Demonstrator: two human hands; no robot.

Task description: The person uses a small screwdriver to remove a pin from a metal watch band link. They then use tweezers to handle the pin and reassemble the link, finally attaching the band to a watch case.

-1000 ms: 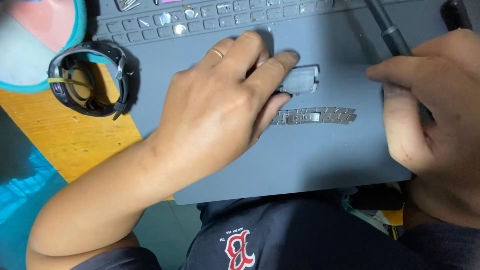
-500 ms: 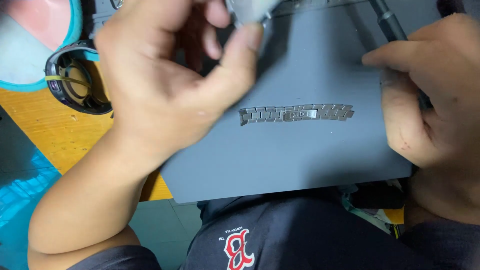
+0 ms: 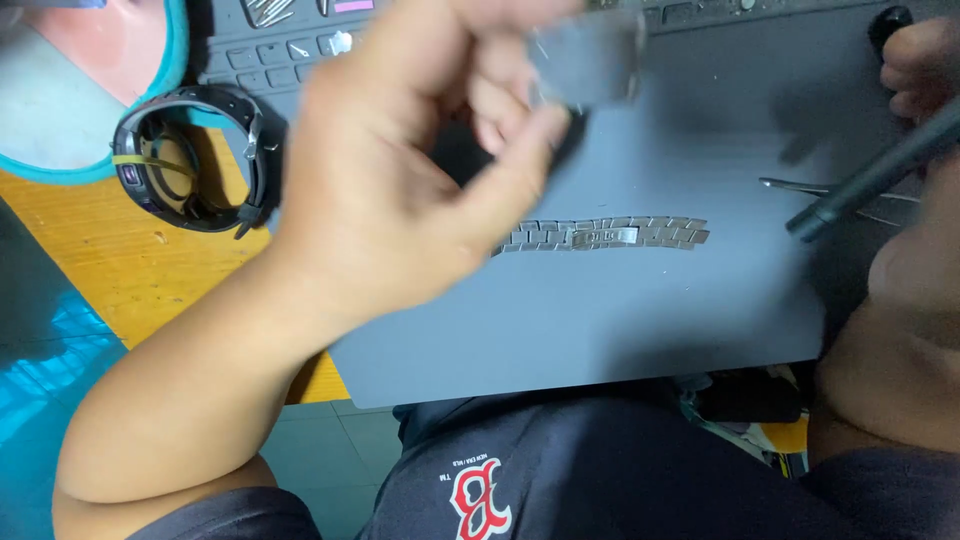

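While a small grey block is pinched in the raised left hand, the metal watch bracelet is seen just below it, lying crosswise, the right hand farther off, closed round a dark tool.

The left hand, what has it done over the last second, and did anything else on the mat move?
The left hand took a small grey block off the grey mat and lifted it up toward the camera, pinched in its fingers. The right hand shifted right and now holds a dark tool at a slant. The metal watch bracelet lies flat where it was, and the black watch stayed on the wooden table.
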